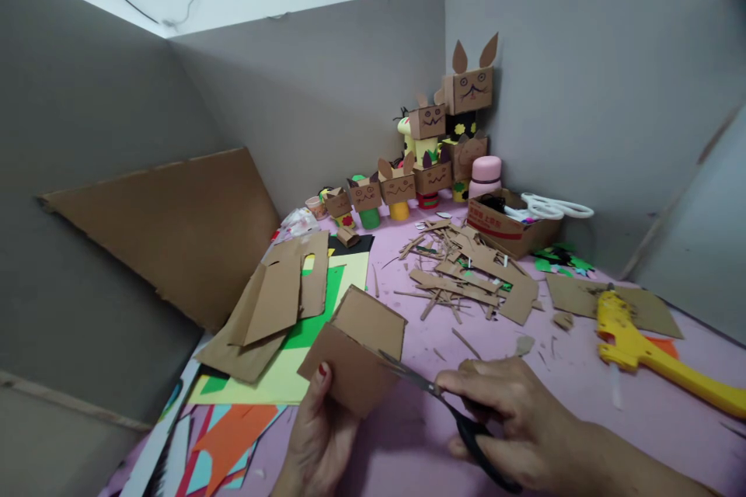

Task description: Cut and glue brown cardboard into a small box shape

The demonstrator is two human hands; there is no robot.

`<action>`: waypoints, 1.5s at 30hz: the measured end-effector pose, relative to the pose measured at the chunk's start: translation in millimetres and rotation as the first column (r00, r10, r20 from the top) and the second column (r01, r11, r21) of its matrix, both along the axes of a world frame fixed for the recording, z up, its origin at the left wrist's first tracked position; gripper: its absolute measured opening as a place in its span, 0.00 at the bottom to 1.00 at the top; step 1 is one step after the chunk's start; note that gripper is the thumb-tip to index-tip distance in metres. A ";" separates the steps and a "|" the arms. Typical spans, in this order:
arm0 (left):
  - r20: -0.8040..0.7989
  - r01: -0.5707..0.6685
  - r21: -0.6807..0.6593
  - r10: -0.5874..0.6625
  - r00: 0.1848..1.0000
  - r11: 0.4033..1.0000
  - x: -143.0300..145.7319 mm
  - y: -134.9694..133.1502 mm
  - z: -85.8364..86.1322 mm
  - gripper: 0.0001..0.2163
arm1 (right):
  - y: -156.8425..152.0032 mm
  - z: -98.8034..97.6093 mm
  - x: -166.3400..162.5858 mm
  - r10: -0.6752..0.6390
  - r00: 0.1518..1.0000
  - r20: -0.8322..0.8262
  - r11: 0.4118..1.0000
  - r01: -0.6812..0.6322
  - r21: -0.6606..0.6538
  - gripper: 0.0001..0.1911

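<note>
Grey walls (326, 78) stand around the pink surface (385, 252), and at its far side several cardboard animal figures (398, 188) are placed. With my left hand (323, 431) I grip a small cardboard box (355, 361), which is tilted in front of me, my thumb on its side. My right hand (507, 404) is closed around the black handles of the scissors (432, 387); their blades are at the box's edge, but I cannot tell if they touch it. Farther, cardboard scraps (460, 268) lie in a heap; at right rests a yellow glue gun (626, 338).
</note>
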State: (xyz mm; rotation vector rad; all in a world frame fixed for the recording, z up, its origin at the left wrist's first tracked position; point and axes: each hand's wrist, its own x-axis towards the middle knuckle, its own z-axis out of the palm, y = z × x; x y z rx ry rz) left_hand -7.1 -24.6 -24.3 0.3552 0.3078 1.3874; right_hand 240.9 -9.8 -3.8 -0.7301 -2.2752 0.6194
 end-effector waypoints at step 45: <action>-0.050 0.002 -0.053 -0.005 0.999 0.999 2.2 -1.0 -5.6 0.11 | -2.3 -3.0 2.5 -0.040 0.999 -0.019 0.984 0.043 0.172 0.15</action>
